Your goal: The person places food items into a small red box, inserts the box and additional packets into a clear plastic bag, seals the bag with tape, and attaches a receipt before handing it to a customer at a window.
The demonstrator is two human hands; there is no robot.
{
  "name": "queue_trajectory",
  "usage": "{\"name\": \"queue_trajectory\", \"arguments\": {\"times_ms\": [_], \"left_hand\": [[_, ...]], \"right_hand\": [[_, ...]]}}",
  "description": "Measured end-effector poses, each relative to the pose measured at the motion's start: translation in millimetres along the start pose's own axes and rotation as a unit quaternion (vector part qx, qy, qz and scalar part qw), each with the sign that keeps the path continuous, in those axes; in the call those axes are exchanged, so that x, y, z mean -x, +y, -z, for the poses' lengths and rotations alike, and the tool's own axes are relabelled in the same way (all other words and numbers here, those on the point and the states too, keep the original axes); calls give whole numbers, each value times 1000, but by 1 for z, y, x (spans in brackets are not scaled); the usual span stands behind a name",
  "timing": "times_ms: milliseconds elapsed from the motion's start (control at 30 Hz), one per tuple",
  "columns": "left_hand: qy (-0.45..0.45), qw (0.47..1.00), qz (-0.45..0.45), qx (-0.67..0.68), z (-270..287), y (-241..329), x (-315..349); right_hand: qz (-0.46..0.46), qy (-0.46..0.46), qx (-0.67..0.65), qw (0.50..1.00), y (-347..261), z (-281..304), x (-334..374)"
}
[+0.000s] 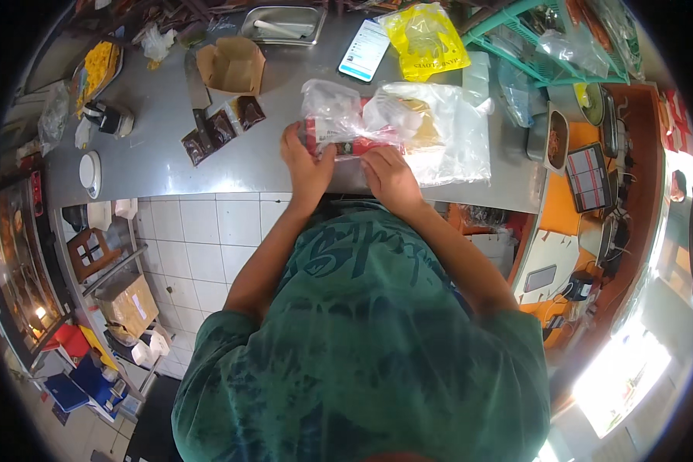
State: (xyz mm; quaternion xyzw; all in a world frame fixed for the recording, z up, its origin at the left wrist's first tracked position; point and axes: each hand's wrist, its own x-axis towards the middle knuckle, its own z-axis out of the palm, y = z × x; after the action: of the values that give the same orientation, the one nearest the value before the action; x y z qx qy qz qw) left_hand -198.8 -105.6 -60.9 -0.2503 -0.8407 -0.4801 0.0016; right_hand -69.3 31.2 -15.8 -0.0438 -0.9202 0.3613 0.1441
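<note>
Clear plastic wraps a red pack gripped by left fingers and right fingers, a phone beyond them.

Your left hand and right hand hold a red package partly under clear plastic on the metal table.

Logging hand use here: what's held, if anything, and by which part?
A plastic-covered red package: the left hand holds its left end, the right hand its near edge, toward the right.
</note>
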Motion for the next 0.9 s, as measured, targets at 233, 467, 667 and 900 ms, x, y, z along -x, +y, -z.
{"name": "queue_trajectory", "arguments": {"times_ms": [233,467,667,900], "left_hand": [[-93,990,60,91,21,2,4],[-208,946,138,207,34,-18,5],[-237,948,79,198,40,-42,-3],[-191,966,36,172,20,-43,-39]], "right_hand": [[-99,59,48,992,-8,4,-14],[-157,10,153,976,-15,5,-22],[-133,-10,101,986,5,16,-40],[-77,14,164,983,27,6,-31]]}}
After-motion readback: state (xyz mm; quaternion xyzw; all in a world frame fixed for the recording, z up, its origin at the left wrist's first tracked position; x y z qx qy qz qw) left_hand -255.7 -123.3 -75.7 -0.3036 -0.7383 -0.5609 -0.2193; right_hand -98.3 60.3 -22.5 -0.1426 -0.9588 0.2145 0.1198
